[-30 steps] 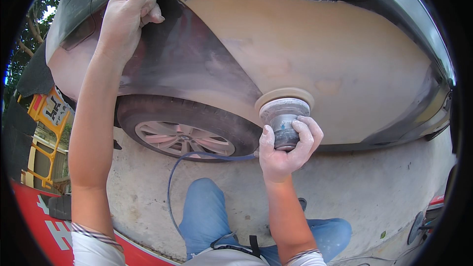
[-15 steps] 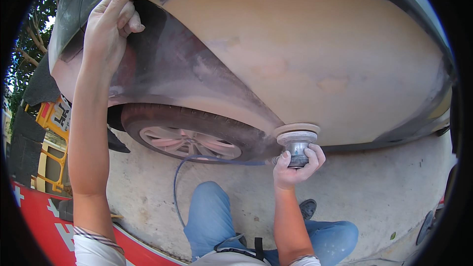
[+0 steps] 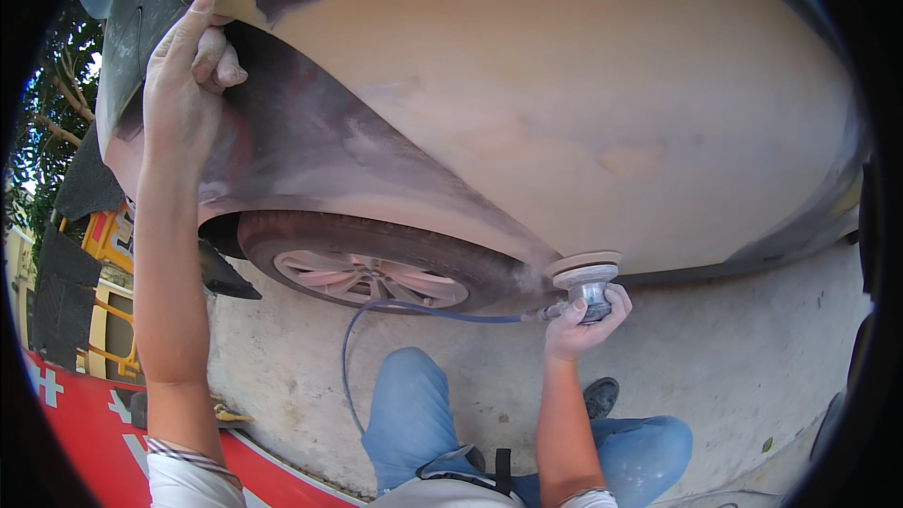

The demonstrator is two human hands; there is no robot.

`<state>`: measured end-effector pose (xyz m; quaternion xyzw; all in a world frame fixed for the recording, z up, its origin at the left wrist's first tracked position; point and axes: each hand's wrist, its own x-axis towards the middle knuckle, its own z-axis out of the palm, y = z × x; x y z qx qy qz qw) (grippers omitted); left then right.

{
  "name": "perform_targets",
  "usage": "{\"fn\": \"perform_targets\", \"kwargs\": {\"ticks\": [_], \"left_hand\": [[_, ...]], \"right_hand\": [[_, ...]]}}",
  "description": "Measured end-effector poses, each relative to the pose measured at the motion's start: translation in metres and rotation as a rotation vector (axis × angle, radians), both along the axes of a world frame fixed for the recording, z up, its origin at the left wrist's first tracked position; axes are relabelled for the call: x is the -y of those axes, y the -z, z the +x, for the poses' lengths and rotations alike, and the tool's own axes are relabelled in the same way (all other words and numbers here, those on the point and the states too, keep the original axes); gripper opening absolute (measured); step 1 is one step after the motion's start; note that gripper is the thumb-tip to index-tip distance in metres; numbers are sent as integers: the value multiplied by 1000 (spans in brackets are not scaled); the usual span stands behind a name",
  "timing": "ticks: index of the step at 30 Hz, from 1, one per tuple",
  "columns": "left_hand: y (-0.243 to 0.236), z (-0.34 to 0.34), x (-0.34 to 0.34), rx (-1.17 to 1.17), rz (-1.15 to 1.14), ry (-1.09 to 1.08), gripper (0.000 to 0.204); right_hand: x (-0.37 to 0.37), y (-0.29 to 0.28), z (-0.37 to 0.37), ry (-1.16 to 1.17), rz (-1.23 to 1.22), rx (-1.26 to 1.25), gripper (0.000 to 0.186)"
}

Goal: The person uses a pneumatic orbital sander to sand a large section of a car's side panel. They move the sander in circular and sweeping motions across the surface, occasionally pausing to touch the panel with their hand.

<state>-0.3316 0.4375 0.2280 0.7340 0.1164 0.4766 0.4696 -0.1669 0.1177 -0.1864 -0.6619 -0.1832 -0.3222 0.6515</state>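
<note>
My right hand (image 3: 590,323) wraps round the body of an air sander (image 3: 586,290). Its round pad faces up, against the lower edge of a car door panel (image 3: 564,94) coated in tan and grey. A blue hose (image 3: 442,314) runs from the sander down past my knee. Raised at the far left, my left hand (image 3: 188,66) rests by the car's dusty dark fender (image 3: 292,122), near a yellowish patch (image 3: 240,6). One finger is stretched out and the others are partly curled, with nothing seen in them. Pale dust coats both hands.
Below the fender is a car wheel (image 3: 372,275) with dusty spokes. My bent knees (image 3: 409,395) are over the concrete floor (image 3: 282,367). On the left stand a yellow barrier (image 3: 115,243) and a red panel (image 3: 85,433) with white markings.
The view has turned a little, so the car and both arms sit differently in the picture. The sander stays at the door's lower edge, its pad slightly more tilted.
</note>
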Motion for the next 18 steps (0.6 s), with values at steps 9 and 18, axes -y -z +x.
{"fn": "perform_targets", "kwargs": {"ticks": [9, 18], "left_hand": [[0, 3, 10, -42, -26, -85, 32], [1, -1, -1, -17, -16, -2, 34]], "right_hand": [[13, 55, 27, 97, 173, -291, 57], [5, 26, 10, 66, 119, -216, 52]]}}
